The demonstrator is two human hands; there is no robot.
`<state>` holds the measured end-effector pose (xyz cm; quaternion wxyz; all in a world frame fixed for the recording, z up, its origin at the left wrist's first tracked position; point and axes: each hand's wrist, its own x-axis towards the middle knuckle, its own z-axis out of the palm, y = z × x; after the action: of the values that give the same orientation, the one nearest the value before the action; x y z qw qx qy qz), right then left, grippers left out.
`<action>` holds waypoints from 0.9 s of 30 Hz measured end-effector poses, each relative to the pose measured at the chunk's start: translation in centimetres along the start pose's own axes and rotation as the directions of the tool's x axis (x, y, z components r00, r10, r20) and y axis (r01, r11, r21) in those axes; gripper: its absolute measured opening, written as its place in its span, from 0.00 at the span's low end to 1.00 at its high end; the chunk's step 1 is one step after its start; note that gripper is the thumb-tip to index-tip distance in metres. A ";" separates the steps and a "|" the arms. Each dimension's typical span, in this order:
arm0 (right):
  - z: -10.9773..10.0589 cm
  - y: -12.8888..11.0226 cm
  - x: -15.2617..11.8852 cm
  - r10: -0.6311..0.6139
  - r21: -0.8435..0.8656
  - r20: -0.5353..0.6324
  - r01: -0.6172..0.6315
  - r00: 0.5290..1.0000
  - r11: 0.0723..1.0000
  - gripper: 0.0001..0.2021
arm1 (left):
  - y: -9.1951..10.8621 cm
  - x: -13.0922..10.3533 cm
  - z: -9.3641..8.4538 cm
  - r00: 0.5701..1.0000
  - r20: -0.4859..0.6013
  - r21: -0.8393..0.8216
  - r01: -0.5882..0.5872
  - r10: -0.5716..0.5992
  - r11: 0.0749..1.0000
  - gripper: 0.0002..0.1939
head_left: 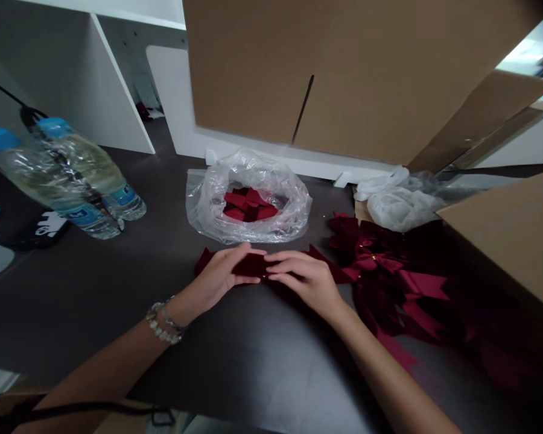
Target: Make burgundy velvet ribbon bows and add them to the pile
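Observation:
A dark red velvet ribbon bow (pixel 250 266) lies across the middle of the dark table, between my two hands. My left hand (pixel 217 274), with bracelets at the wrist, grips its left side, thumb above and fingers below. My right hand (pixel 308 277) has its fingertips bent together on the bow's centre, beside a small gold-coloured spot. Ribbon ends stick out past both hands. Just behind is a clear plastic bag (pixel 248 232) with its mouth rolled open and red ribbon pieces (pixel 250 205) inside. To the right, a pile of finished-looking dark red bows (pixel 389 271) spreads over the table.
Two water bottles (pixel 79 163) with blue caps lean at the left, near a black phone-like object (pixel 38 232). A large cardboard sheet (pixel 344 78) stands at the back. Crumpled clear plastic (pixel 400 202) and a cardboard box (pixel 511 223) are at the right.

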<state>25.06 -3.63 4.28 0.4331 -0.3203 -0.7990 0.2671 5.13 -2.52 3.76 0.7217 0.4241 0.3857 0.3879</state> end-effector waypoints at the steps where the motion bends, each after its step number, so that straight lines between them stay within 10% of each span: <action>1: 0.1 0.2 -0.7 0.026 0.005 0.007 -0.026 1.000 1.000 0.06 | -0.1 0.0 0.0 0.998 -0.036 0.030 0.045 -0.044 0.999 0.21; 10: 1.2 1.3 -2.2 0.448 0.217 -0.170 -0.410 0.878 0.886 0.03 | -0.5 0.0 0.2 0.994 -0.070 0.185 0.097 -0.086 0.978 0.14; 19: 1.0 0.6 -2.0 0.481 0.228 -0.198 -0.437 0.854 0.870 0.06 | 0.3 -0.2 0.2 0.993 0.048 0.407 -0.122 0.112 0.905 0.17; 22: 1.2 0.7 -2.2 0.586 0.362 -0.107 -0.518 0.803 0.775 0.08 | -0.2 0.0 0.1 0.999 -0.001 0.368 0.037 -0.039 0.929 0.17; 27: 0.6 0.6 -2.3 0.408 0.232 -0.022 -0.392 0.913 0.890 0.13 | -0.6 0.1 0.0 0.986 -0.072 0.180 0.158 -0.147 0.971 0.15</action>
<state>25.67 -5.05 2.31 0.4296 -0.4363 -0.6654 0.4270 5.36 -2.65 3.16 0.6955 0.4470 0.4722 0.3057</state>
